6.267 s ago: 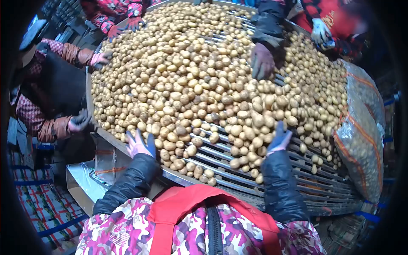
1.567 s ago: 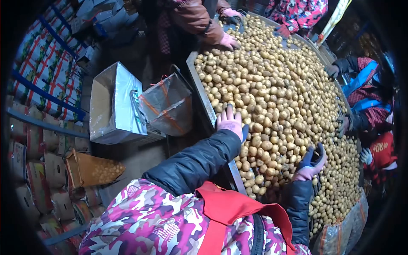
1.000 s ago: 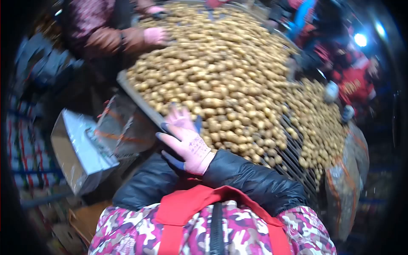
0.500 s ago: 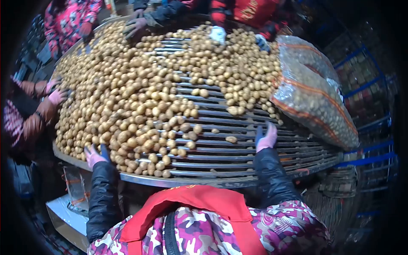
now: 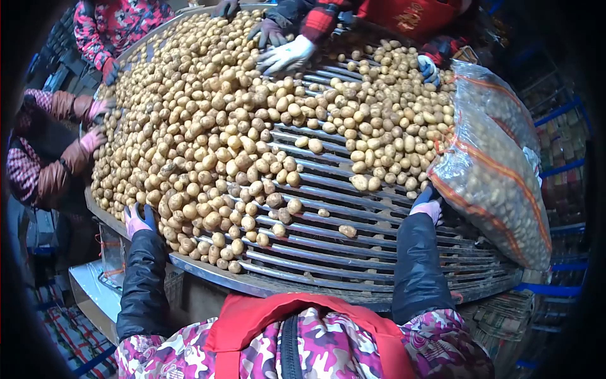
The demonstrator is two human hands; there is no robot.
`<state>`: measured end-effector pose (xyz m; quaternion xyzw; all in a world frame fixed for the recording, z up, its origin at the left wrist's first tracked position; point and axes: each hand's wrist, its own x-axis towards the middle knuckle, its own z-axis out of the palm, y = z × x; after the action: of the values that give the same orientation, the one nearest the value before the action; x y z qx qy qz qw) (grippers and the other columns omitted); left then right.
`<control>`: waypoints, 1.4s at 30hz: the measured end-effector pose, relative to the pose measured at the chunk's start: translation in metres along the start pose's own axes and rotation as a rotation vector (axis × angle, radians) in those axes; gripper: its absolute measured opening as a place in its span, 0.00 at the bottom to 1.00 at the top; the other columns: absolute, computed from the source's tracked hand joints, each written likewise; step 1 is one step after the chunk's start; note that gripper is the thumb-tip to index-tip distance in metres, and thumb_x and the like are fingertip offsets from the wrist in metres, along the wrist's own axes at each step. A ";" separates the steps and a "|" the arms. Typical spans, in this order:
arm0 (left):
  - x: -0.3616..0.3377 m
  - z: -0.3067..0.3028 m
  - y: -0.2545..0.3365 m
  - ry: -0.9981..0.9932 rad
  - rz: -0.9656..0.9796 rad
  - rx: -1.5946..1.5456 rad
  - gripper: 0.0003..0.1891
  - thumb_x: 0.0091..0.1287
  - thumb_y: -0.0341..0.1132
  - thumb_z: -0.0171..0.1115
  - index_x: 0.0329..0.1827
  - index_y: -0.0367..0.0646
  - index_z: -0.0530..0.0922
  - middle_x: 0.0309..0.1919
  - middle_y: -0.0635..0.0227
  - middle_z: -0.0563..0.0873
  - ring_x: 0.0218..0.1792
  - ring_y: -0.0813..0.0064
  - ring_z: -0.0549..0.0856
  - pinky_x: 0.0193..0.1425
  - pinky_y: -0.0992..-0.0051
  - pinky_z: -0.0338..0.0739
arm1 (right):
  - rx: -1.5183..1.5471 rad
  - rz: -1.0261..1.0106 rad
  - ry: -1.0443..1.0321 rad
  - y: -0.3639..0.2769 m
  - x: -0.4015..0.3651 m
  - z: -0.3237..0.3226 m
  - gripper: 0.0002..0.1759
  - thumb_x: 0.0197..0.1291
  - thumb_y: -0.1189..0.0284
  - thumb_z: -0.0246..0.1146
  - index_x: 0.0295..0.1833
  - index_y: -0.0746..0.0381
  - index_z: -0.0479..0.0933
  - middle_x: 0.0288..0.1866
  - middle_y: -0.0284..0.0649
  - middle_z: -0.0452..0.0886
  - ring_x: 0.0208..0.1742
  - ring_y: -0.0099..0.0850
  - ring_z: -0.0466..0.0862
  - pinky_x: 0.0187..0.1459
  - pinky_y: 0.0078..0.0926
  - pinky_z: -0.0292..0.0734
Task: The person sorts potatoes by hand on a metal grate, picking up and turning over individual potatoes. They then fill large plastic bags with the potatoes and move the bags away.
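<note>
A wide spread of potatoes (image 5: pixel 208 139) covers the left and far parts of a slatted metal table (image 5: pixel 303 252). My left hand (image 5: pixel 137 220), in a pink and dark glove, is open at the near left edge of the heap, its spread fingers against the potatoes. On the right, my gloved right hand (image 5: pixel 428 207) reaches to the lower left edge of a full clear sack with orange stripes (image 5: pixel 495 177). Its fingers are stretched out right at the sack and at the near end of a smaller group of potatoes (image 5: pixel 404 126).
Across the table, a co-worker's white glove (image 5: pixel 287 55) lies over the potatoes beside a grey glove (image 5: pixel 268 31). Another person's pink gloves (image 5: pixel 93 138) touch the heap at the left. Two loose potatoes, one of them larger (image 5: pixel 347 231), lie on the bars between my hands.
My right hand has moved from over the bars to the sack's lower edge. My left hand stays at the heap. Across the table, the white glove has swung left over the potatoes.
</note>
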<state>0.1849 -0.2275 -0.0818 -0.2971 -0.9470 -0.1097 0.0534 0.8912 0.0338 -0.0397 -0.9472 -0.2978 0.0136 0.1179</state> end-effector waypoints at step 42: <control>-0.287 -0.105 0.477 -0.408 1.287 -0.901 0.41 0.58 0.35 0.74 0.75 0.36 0.67 0.69 0.43 0.73 0.71 0.45 0.72 0.76 0.56 0.65 | 0.603 -1.087 0.399 0.198 0.112 -0.243 0.18 0.58 0.72 0.71 0.54 0.62 0.82 0.46 0.49 0.87 0.49 0.49 0.87 0.53 0.41 0.82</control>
<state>0.6979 -0.0292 0.0564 -0.7906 -0.4466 -0.3720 -0.1926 1.1179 -0.1123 0.1555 -0.5715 -0.6898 -0.1413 0.4215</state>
